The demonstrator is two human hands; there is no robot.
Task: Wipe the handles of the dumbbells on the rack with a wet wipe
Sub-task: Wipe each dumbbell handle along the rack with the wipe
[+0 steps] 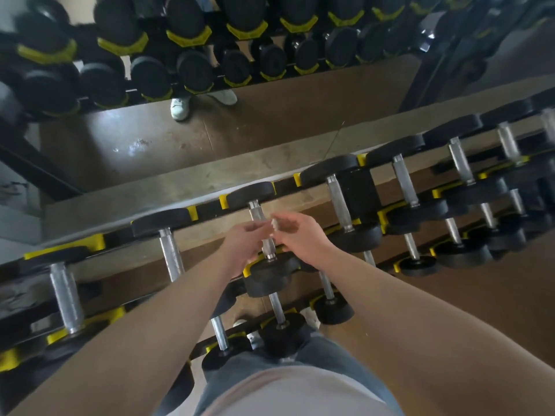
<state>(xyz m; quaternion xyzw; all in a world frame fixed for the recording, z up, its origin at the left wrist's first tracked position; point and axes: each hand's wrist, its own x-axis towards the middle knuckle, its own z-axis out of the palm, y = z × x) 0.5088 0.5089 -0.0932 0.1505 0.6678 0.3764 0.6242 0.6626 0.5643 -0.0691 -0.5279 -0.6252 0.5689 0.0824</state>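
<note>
Left hand [241, 240]: reaches in from the lower left, its fingers stretched toward the wipe; motion blur hides whether they grip it.
Right hand [297, 232]: comes in from the lower right, its fingertips curled and pinching the wet wipe.
Wet wipe [274, 224]: a small white wad between the two hands, just above the dumbbell handle.
Dumbbell handle [257, 212]: a silver knurled bar on the top tier, running away from the person; its middle is covered by the hands, and both ends show.
Dumbbell heads: the far black head [250, 192] sits by the back rail, the near one [268, 270] below the wrists.
Rack [210, 209]: black rails with yellow saddles, in tiers, slanting up to the right.
Neighbouring dumbbells: one to the left [171, 256] and one to the right [339, 202], both untouched.
Mirror [300, 109]: behind the rack, reflecting rows of dumbbells and white shoes [180, 108].
Person: jeans [240, 370] at the bottom edge.
</note>
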